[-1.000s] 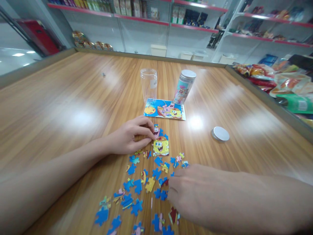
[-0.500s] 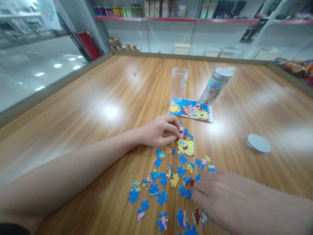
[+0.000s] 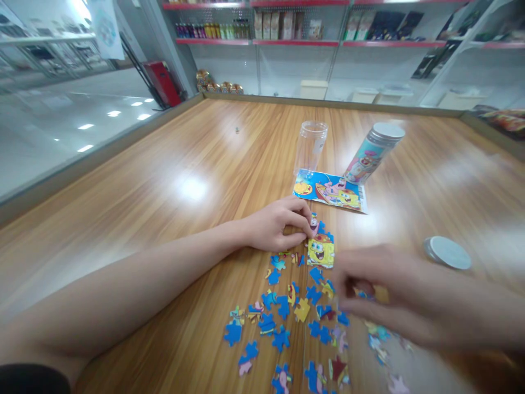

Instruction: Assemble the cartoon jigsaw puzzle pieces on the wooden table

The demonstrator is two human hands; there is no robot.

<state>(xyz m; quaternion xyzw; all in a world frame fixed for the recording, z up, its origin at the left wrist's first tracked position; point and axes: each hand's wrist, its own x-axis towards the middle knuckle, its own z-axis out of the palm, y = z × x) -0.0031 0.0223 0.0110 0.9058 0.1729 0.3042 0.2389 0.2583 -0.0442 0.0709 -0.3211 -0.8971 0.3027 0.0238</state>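
Note:
My left hand (image 3: 283,223) rests on the table with its fingers curled in a pinch at the left edge of a small joined section of jigsaw puzzle (image 3: 321,251), which shows a yellow cartoon face. Motion blurs my right hand (image 3: 381,293), raised over the loose pieces to the right of that section. Its thumb and fingers are curled together; what they hold, if anything, I cannot make out. Mostly blue loose jigsaw pieces (image 3: 281,339) lie scattered below the joined section. Beyond my left hand lies the picture card (image 3: 334,191), with matching cartoon figures.
A clear open jar (image 3: 310,148) stands behind the card. Beside it is a printed canister (image 3: 371,156) with a silver lid. A loose round lid (image 3: 448,253) lies on the right of the wooden table (image 3: 164,235). Stocked shelves (image 3: 295,42) stand behind the table.
My right hand has risen off the loose pieces and moved up toward the joined section, its fingers now curled. My left hand keeps its place at the section's edge. The view has shifted slightly.

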